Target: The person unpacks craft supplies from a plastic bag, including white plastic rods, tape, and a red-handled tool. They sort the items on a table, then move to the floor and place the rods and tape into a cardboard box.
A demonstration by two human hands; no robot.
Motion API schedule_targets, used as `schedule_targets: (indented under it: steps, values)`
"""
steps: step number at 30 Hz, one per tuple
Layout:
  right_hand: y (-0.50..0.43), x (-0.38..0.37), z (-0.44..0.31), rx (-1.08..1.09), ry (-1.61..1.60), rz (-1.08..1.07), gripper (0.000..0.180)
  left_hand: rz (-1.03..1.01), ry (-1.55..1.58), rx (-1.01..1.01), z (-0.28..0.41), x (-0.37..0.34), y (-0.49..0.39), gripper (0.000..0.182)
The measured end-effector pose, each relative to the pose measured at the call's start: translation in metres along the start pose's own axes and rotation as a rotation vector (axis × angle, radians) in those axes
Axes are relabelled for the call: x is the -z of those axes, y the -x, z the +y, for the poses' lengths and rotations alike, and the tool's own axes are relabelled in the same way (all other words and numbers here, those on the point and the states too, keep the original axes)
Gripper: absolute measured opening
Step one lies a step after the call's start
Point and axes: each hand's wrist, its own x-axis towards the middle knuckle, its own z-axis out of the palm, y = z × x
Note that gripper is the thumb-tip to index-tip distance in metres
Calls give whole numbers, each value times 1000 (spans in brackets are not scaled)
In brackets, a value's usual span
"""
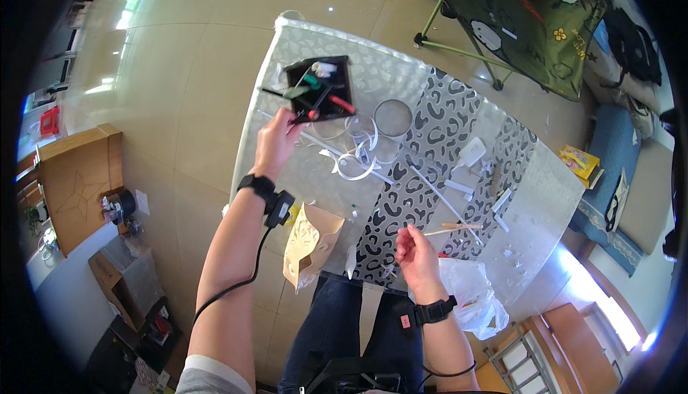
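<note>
My left hand (275, 141) grips the near left corner of a black box (344, 79) at the far left part of the table. Inside the box lie a red-handled tool (342, 104), a green-handled tool (310, 80) and a white roll-like piece (323, 69). My right hand (419, 259) is over the near edge of the table with its fingers curled. A thin light stick (443, 230) ends beside its fingertips; whether the hand holds it is unclear. Close by is a wooden-looking stick (462, 226). White curled strips (357, 171) lie beyond, near clear round pieces (394, 117).
A cut tan paper bag (312, 241) stands at the near left table edge. A white plastic bag (473, 297) hangs at the near right. A white bottle (472, 152), long white rods (443, 198) and short white pieces (501, 200) lie rightward. A green folding chair (527, 28) stands beyond.
</note>
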Motion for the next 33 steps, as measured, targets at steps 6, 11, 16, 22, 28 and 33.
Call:
schedule_targets:
  steps: [6,11,16,22,28,33]
  values:
    - [-34,-18,-3,129,277,-15,20,-3,-113,94,-30,61,78,26]
    - [-91,-48,-3,610,763,33,24,-48,-101,247,-62,87,136,26]
    - [-130,-87,-27,1015,1237,37,51,-82,68,310,-110,76,165,31]
    - [-139,-116,-23,1105,1789,13,65,-63,-88,248,-102,73,172,50]
    - [-149,-100,-17,1217,1612,-8,32,142,-38,249,-40,100,198,50]
    - [-140,-80,-26,1186,1323,-110,18,192,42,190,16,97,209,42]
